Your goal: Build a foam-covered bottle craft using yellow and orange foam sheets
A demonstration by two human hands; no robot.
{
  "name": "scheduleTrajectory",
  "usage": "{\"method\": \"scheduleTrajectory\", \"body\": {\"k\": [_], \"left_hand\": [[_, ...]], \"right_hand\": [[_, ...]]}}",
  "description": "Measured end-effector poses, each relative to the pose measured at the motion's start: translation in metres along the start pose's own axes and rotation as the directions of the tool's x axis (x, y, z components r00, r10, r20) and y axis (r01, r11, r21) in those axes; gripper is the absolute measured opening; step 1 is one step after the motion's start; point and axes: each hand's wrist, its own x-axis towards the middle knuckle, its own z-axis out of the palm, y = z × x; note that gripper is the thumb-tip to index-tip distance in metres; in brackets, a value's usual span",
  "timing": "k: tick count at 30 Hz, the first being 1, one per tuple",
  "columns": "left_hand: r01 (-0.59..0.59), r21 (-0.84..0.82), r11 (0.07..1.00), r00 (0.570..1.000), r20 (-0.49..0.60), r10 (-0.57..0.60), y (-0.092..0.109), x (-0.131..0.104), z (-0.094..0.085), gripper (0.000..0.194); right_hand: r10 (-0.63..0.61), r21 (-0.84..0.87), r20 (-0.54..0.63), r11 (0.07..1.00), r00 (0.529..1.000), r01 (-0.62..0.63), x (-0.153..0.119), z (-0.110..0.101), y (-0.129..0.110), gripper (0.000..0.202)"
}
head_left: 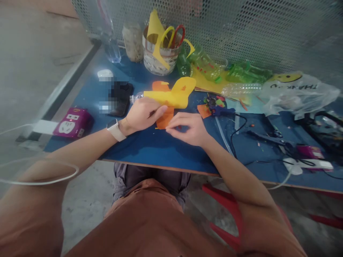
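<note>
A plastic bottle wrapped in yellow paper (158,95) lies on its side on the blue table, its clear neck pointing left. Yellow rounded flaps rise at its right end, and orange paper pieces stick out above and below it. My left hand (143,116), with a watch on the wrist, is curled over the near side of the bottle, fingers partly hidden. At the lower edge of the near orange paper piece (167,116), thumb and forefinger of my right hand (189,128) are pinched together.
Left of the bottle lie a black phone (120,98) and a magenta socket block (72,123). Behind stands a tub (160,57) with scissors. Green plastic bottles (206,66) and a plastic bag (300,92) line the back. A blue glue gun (222,110) and cords lie right.
</note>
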Motion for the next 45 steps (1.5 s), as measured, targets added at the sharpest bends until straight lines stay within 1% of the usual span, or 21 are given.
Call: {"method": "scheduleTrajectory", "body": {"k": [3,7,10,14,20,23,24,26,27,28,29,30,31,33,34,36,37,38,40,42,45], "left_hand": [[0.015,0.016,1.0,1.0,-0.012,-0.015,-0.002,0.0,0.0,0.062],[0.043,0.039,0.998,0.999,-0.014,-0.043,-0.004,-0.002,0.001,0.061],[0.053,0.061,0.997,0.999,-0.006,-0.052,-0.005,-0.002,0.0,0.061],[0.059,0.091,0.994,0.998,0.001,-0.059,-0.005,-0.002,-0.001,0.062],[0.107,0.097,0.99,0.994,0.02,-0.109,-0.009,-0.002,-0.002,0.06],[0.139,0.112,0.984,0.99,0.005,-0.14,-0.014,-0.003,-0.004,0.059],[0.147,0.117,0.982,0.989,0.0,-0.148,-0.016,-0.003,-0.005,0.059],[0.163,0.117,0.98,0.986,0.001,-0.164,-0.02,-0.003,-0.007,0.059],[0.166,0.114,0.98,0.986,0.009,-0.168,-0.022,-0.003,-0.008,0.058],[0.163,0.114,0.98,0.986,0.02,-0.166,-0.023,-0.002,-0.009,0.057],[0.151,0.121,0.981,0.987,0.034,-0.156,-0.024,-0.002,-0.009,0.055],[0.136,0.132,0.982,0.988,0.05,-0.143,-0.025,-0.002,-0.01,0.054],[0.121,0.145,0.982,0.989,0.062,-0.131,-0.025,-0.002,-0.011,0.054],[0.106,0.168,0.98,0.99,0.076,-0.12,-0.026,-0.001,-0.012,0.053],[0.109,0.175,0.979,0.989,0.077,-0.124,-0.026,-0.002,-0.013,0.053],[0.116,0.191,0.975,0.988,0.079,-0.133,-0.027,-0.002,-0.013,0.052],[0.115,0.202,0.973,0.988,0.08,-0.133,-0.028,-0.002,-0.013,0.051],[0.116,0.212,0.97,0.988,0.077,-0.135,-0.029,-0.003,-0.013,0.05],[0.128,0.224,0.966,0.988,0.059,-0.145,-0.03,-0.004,-0.013,0.051],[0.148,0.22,0.964,0.987,0.033,-0.159,-0.031,-0.004,-0.012,0.052],[0.158,0.207,0.965,0.987,0.009,-0.163,-0.032,-0.005,-0.011,0.052]], "right_hand": [[-0.029,-0.22,0.149,0.974,0.988,0.062,-0.004,0.005,0.005,0.015],[0.008,-0.456,0.259,0.883,0.966,0.115,-0.009,0.018,0.011,0.027],[0.057,-0.511,0.312,0.851,0.948,0.117,-0.008,0.027,0.012,0.03],[0.152,-0.524,0.373,0.848,0.916,0.073,-0.003,0.035,0.007,0.028],[0.199,-0.578,0.42,0.81,0.885,0.093,0.001,0.043,0.003,0.036],[0.203,-0.457,0.355,0.889,0.912,-0.02,0.001,0.035,0.003,0.033],[0.2,-0.361,0.306,0.929,0.931,-0.081,0.002,0.028,0.002,0.031],[0.202,-0.072,0.206,0.979,0.957,-0.191,0.004,0.003,-0.002,0.03],[0.228,0.087,0.137,0.967,0.964,-0.241,0.006,-0.013,-0.003,0.035],[0.265,0.233,0.108,0.931,0.958,-0.283,0.007,-0.03,-0.004,0.042],[0.293,0.358,0.039,0.889,0.955,-0.287,0.008,-0.048,-0.004,0.051],[0.325,0.431,-0.017,0.856,0.946,-0.286,0.009,-0.064,-0.002,0.058],[0.342,0.451,-0.09,0.851,0.935,-0.268,0.009,-0.076,0.0,0.065],[0.35,0.442,-0.233,0.869,0.907,-0.222,0.008,-0.085,0.007,0.065],[0.356,0.391,-0.25,0.888,0.9,-0.243,0.006,-0.081,0.011,0.06],[0.332,0.209,-0.199,0.933,0.922,-0.291,0.003,-0.059,0.016,0.048],[0.308,0.073,-0.127,0.951,0.943,-0.301,0.001,-0.043,0.018,0.041],[0.27,-0.055,-0.053,0.961,0.961,-0.272,0.0,-0.027,0.018,0.037],[0.212,-0.267,0.112,0.947,0.971,-0.176,-0.001,0.002,0.015,0.034],[0.196,-0.403,0.242,0.911,0.95,-0.086,0.0,0.022,0.012,0.048],[0.226,-0.527,0.283,0.849,0.932,-0.047,0.004,0.038,0.01,0.068]]}}
